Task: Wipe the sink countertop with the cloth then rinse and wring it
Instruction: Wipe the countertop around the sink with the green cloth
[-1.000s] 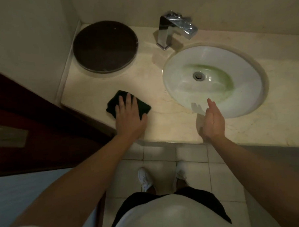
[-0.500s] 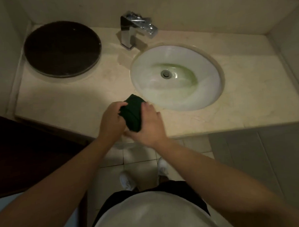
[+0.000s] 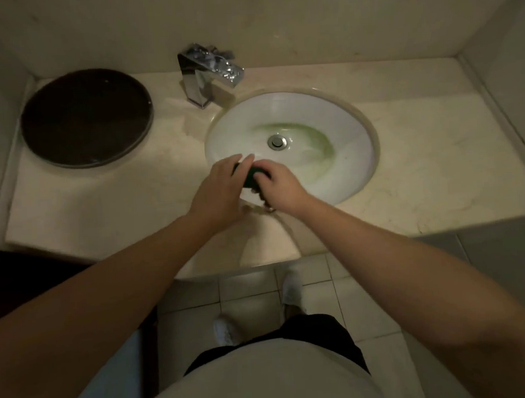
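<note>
Head view | left hand (image 3: pixel 217 194) and right hand (image 3: pixel 283 190) together, both gripping bunched dark green cloth (image 3: pixel 249 177) | over front-left rim of sink basin (image 3: pixel 317 112)

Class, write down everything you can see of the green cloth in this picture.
The cloth is dark green, soft-looking fabric, bunched into a small wad and mostly hidden. The left hand and right hand hold it between them above the near-left rim of the sink. Whether it is wet cannot be told.
</note>
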### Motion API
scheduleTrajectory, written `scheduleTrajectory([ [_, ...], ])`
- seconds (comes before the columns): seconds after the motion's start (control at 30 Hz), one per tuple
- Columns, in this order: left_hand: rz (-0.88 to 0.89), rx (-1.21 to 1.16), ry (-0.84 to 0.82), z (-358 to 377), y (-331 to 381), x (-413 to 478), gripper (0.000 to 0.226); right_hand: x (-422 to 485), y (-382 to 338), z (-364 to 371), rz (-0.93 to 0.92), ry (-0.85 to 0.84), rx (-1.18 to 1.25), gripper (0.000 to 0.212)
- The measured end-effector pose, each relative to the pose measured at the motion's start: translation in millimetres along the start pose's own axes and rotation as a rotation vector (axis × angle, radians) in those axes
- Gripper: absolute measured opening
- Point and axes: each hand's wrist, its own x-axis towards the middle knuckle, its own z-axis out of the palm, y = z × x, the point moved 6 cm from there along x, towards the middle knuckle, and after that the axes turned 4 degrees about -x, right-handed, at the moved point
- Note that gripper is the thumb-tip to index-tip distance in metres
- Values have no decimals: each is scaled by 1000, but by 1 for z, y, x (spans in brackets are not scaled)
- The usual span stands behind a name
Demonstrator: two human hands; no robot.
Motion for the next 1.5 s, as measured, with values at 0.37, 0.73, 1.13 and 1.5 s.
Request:
scheduleTrajectory([
  [0.37, -261, 89, -42, 12, 64, 125, 27, 70, 54, -83, 48, 112, -158, 52],
  [0.73, -399, 44, -202, 34, 72, 135, 22, 81, 62, -96, -114, -4, -464, 41],
  [1.13, -119, -131, -198, -12, 38, 75, 34, 37, 29, -69, -101, -19, -438, 40],
  [1.5, -39, -98, -78, -30, -43, -119, 37, -56, -24, 92, -419, -120, -712, 41],
])
